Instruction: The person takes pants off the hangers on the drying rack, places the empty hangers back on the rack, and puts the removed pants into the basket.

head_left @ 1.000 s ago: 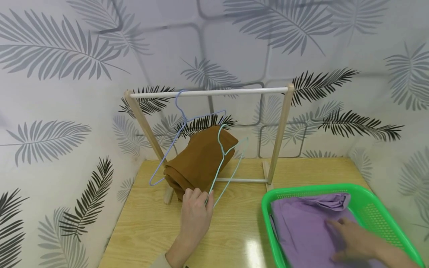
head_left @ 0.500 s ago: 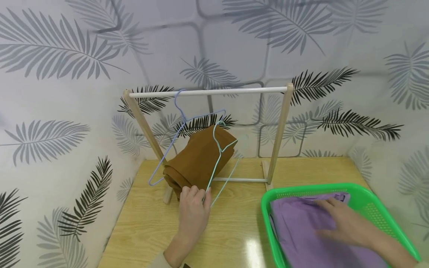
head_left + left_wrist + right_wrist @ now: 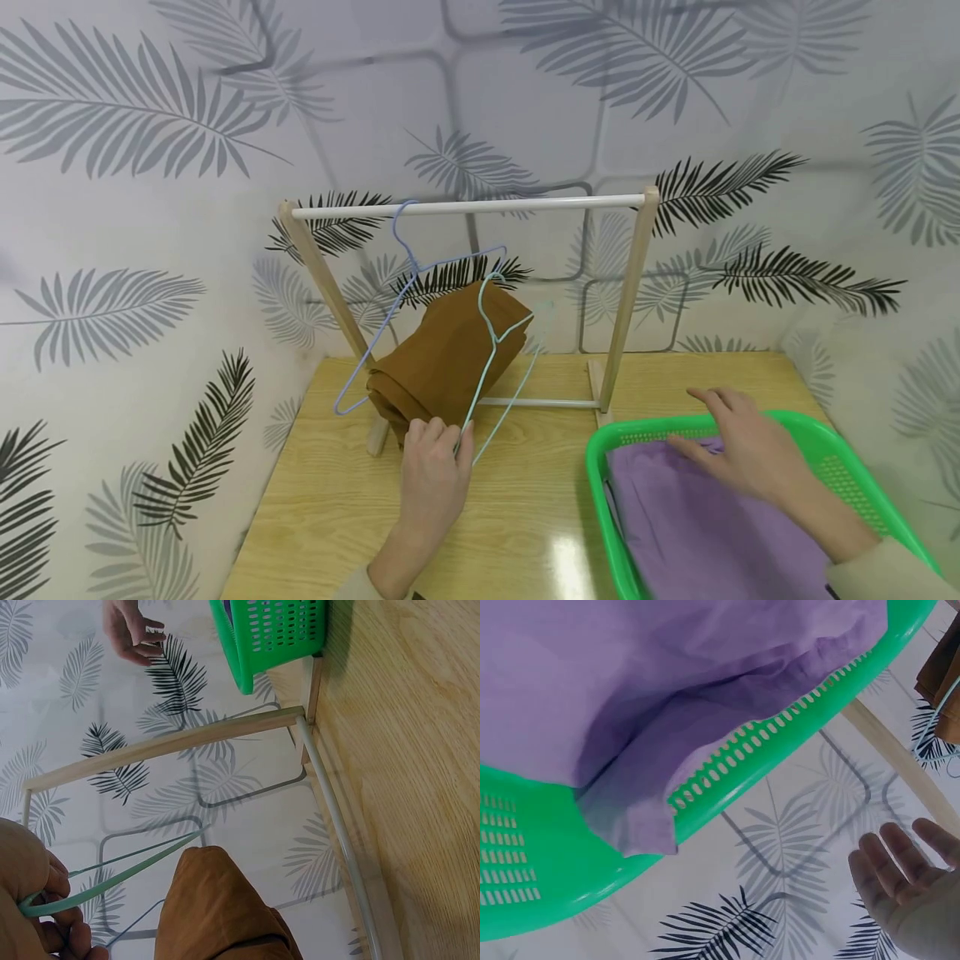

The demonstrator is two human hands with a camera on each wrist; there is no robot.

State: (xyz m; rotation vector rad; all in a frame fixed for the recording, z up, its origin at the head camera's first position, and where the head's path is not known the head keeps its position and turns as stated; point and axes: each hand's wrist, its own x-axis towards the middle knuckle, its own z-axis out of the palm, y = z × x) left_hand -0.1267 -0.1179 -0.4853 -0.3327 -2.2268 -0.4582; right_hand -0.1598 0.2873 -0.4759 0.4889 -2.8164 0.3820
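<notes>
My left hand (image 3: 433, 483) grips the lower corner of a mint-green hanger (image 3: 491, 340), whose hook points up and away from me. Close behind it, a folded brown garment (image 3: 453, 346) hangs over the blue hanger (image 3: 390, 312), which is hooked on the white rail of a small rack (image 3: 480, 206). The left wrist view shows the fingers (image 3: 67, 915) curled round the mint-green hanger. At the right, my right hand (image 3: 750, 442) is spread above the far rim of a green basket (image 3: 615, 533), holding nothing. Below that hand lies a folded purple garment (image 3: 697, 521).
The rack's wooden posts (image 3: 626, 308) stand on a wood-grain table (image 3: 517, 508), with a lower white rail (image 3: 540, 403) between them. Leaf-patterned walls (image 3: 480, 100) close in the back and both sides. The basket sits at the table's right front.
My right hand has risen from over the purple garment toward the basket's far rim, fingers spread. The mint-green hanger has shifted slightly left and up in my left hand.
</notes>
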